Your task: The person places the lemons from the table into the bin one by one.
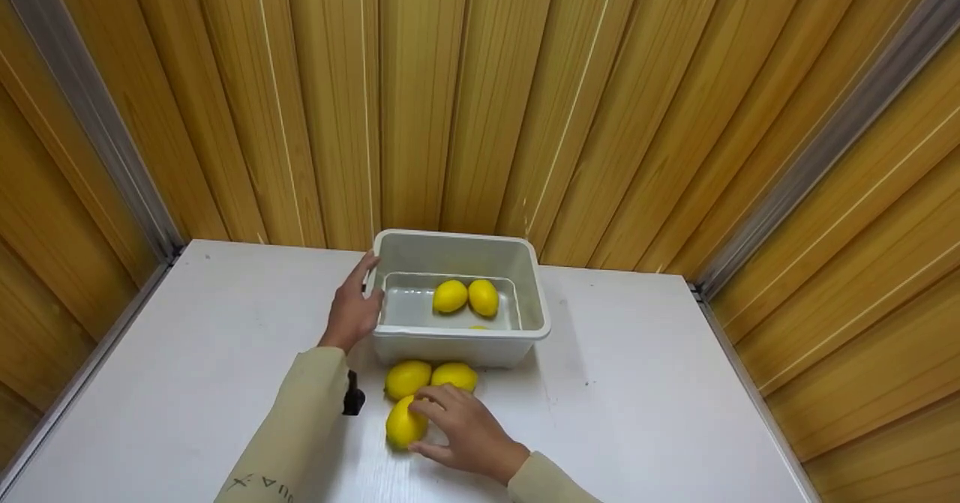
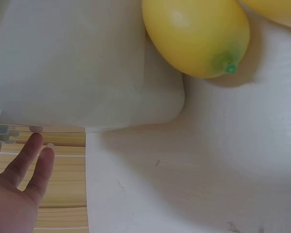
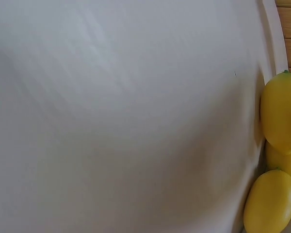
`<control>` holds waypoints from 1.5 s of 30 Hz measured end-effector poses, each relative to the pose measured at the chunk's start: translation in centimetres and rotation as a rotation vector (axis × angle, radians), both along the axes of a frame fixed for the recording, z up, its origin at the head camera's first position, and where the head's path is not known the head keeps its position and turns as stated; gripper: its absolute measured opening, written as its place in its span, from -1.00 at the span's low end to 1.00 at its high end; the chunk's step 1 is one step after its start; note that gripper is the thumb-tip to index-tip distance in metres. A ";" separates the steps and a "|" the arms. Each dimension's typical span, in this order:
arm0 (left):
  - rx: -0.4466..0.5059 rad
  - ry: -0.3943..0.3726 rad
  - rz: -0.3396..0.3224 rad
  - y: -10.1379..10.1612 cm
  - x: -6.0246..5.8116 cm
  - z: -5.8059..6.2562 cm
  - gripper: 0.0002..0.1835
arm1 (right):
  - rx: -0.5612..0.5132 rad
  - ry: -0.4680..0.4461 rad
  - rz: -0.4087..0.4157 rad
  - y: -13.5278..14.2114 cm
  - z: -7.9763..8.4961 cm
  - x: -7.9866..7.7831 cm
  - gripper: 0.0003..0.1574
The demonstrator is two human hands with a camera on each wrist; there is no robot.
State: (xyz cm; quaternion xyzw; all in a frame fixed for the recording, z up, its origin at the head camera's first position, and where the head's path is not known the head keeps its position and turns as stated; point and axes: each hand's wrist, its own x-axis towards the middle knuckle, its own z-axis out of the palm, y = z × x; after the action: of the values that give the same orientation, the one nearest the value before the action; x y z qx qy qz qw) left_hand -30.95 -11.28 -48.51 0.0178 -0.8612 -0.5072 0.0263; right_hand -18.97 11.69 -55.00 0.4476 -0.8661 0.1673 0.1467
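Note:
My left hand [image 1: 354,304] grips the left rim of a light grey plastic bin [image 1: 457,349], thumb inside and fingers along its outer side. In the left wrist view, the fingers [image 2: 39,172] reach up beside the bin wall [image 2: 87,73]. My right hand [image 1: 469,432] curves its fingers and thumb round the nearest yellow lemon [image 1: 403,424] on the table. Two more lemons, one on the left [image 1: 407,379] and one on the right [image 1: 456,375], lie against the bin's front. In the right wrist view, lemons [image 3: 270,201] cluster at the right edge, with the hand almost wholly hidden.
Inside the bin lie two lemons, a left one [image 1: 450,296] and a right one [image 1: 484,297], with a sliver of a third behind the front wall. The white table [image 1: 637,383] ends at a wood-panelled wall [image 1: 480,98]. Metal posts [image 1: 810,128] stand at the corners.

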 end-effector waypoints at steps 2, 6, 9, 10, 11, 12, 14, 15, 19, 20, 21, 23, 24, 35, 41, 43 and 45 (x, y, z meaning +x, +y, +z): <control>0.005 0.003 0.001 0.0 0.0 0.0 -0.35 | 0.005 -0.007 0.000 0.0 0.0 0.0 -0.43; 0.006 0.016 -0.002 -0.1 0.0 0.0 -0.36 | 0.007 0.005 0.003 -0.1 -0.1 0.0 -0.42; 0.001 0.026 0.002 -0.1 0.0 -0.1 -0.37 | 0.016 0.022 0.003 -0.2 -0.1 -0.1 -0.41; 0.000 0.025 0.002 -0.1 0.0 -0.1 -0.37 | 0.024 0.023 0.002 -0.3 -0.1 -0.1 -0.41; 0.000 0.023 0.001 -0.1 0.0 -0.1 -0.37 | 0.033 0.020 -0.001 -0.3 0.0 -0.1 -0.41; 0.000 0.021 0.003 -0.1 0.0 -0.1 -0.37 | 0.041 0.016 -0.004 -0.4 0.0 -0.1 -0.41; 0.001 0.012 0.006 0.0 0.0 -0.1 -0.37 | 0.059 0.009 -0.009 -0.5 0.0 -0.1 -0.42; 0.002 0.009 0.006 0.0 0.0 -0.1 -0.37 | 0.065 0.009 -0.010 -0.6 0.0 -0.1 -0.42; 0.001 0.008 0.010 0.1 -0.1 0.0 -0.37 | 0.075 0.024 -0.013 -0.8 -0.1 0.0 -0.44; 0.000 0.008 0.008 0.1 -0.1 0.0 -0.37 | 0.074 0.031 -0.011 -0.9 -0.1 0.0 -0.43; 0.000 0.009 0.005 0.1 -0.1 0.0 -0.37 | 0.073 0.038 -0.009 -0.9 -0.1 0.0 -0.43; -0.001 0.013 0.004 0.1 -0.1 -0.1 -0.37 | 0.072 0.040 -0.008 -1.0 -0.2 0.0 -0.42; -0.001 0.016 0.001 0.1 -0.1 -0.1 -0.38 | 0.071 0.039 -0.008 -1.0 -0.2 0.0 -0.41; 0.004 0.027 0.000 0.0 -0.1 -0.1 -0.38 | 0.103 -0.028 -0.008 -0.6 -0.3 0.3 -0.25; 0.006 0.008 -0.002 0.0 -0.1 -0.1 -0.33 | 0.121 -0.084 -0.008 -0.5 -0.1 0.3 -0.23; 0.008 0.001 -0.003 0.0 0.0 -0.1 -0.33 | 0.129 -0.091 -0.012 -0.4 -0.3 0.4 -0.23; 0.006 -0.002 -0.003 0.0 0.0 -0.1 -0.33 | 0.136 -0.093 -0.018 -0.4 -0.4 0.4 -0.23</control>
State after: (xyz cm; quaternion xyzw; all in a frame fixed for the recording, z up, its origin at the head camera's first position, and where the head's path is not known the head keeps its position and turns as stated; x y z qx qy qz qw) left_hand -30.95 -11.30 -48.62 0.0168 -0.8599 -0.5097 0.0246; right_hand -18.53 11.29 -55.43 0.4407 -0.8852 0.1274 0.0771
